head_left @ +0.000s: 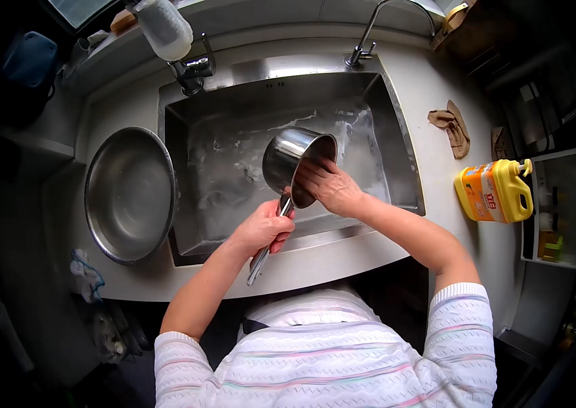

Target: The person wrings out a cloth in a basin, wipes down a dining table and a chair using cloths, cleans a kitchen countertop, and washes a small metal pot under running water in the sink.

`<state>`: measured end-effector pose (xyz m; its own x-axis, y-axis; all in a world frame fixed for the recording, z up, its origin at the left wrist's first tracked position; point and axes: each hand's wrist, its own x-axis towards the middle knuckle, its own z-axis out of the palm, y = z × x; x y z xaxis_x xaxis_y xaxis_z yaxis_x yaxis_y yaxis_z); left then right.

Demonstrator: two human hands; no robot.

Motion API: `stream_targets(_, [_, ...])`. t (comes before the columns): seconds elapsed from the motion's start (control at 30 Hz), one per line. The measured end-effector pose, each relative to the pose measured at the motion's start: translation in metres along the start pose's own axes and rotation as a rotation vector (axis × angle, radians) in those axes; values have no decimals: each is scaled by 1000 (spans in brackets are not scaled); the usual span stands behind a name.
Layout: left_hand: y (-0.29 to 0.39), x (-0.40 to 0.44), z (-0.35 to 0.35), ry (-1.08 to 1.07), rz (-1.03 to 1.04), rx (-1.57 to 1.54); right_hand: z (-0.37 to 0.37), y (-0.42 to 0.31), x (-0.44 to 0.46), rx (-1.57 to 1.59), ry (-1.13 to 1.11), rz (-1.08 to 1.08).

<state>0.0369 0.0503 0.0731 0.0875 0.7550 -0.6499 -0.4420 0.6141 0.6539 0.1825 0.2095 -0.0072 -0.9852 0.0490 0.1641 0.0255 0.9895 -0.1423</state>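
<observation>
My left hand (pixel 264 226) is wrapped around the long metal handle of a shiny steel saucepan (pixel 282 162). The pan is tipped on its side over the sink (pixel 396 129), its mouth facing right. My right hand (pixel 334 189) reaches into that mouth with fingers stretched out flat against the inside. The fingertips are partly lost in the pan's shadow, and I see nothing held in them. Water and some foam spread over the sink's bottom below.
A large steel basin (pixel 128 197) stands on the counter left of the sink. A faucet (pixel 196 68) and a thin curved tap (pixel 362 51) rise behind it. On the right counter are a brown cloth (pixel 452 129) and a yellow detergent jug (pixel 494 192).
</observation>
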Motion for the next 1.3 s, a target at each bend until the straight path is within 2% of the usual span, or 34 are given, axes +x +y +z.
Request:
stream_targets(0.13, [7, 2, -2, 44, 55, 41, 2, -21, 24, 92, 60, 114])
stream_targets(0.17, [4, 6, -5, 49, 71, 62, -6, -41, 36, 583, -3, 370])
stream_targets(0.23, [2, 4, -11, 54, 97, 111, 8, -59, 38, 868, 228, 339])
stream_targets(0.33, [8, 0, -14, 97, 137, 327, 0, -57, 31, 1171, 57, 389])
stream_targets(0.43, [-20, 25, -38, 480, 520, 995, -9, -44, 10, 288, 52, 181])
stream_targets(0.5, [1, 12, -40, 538, 488, 912, 12, -19, -22, 261, -220, 223])
stream_targets(0.53, [8, 7, -42, 568, 469, 865, 12, -11, -34, 380, -197, 375])
stream_targets(0.57, [6, 8, -48, 585, 585, 919, 7, -3, -43, 498, -175, 525])
stream_targets(0.63, [8, 5, -42, 422, 386, 577, -10, 12, -59, 586, -87, 715])
stream_targets(0.67, [11, 6, -37, 332, 291, 412, -21, 16, -67, 543, -63, 751])
stream_targets(0.8, [18, 14, -26, 108, 149, -4, -49, 23, -91, 553, 4, 849])
stream_targets(0.83, [19, 13, -25, 64, 141, -128, -63, 20, -89, 577, -39, 910])
stream_targets(0.97, [15, 5, -36, -189, 201, -557, -59, 34, -86, 845, 81, 892])
stream_targets(1.03, [19, -7, -42, -265, 258, -642, -65, 44, -65, 934, 94, 861])
stream_targets(1.1, [20, -16, -50, -339, 324, -688, -79, 50, -15, 802, 129, 652])
stream_targets(1.23, [27, -36, -59, -319, 356, -720, -96, 52, 118, 560, 223, 359])
stream_targets(1.3, [24, -39, -64, -303, 359, -736, -100, 52, 181, 547, 235, 308])
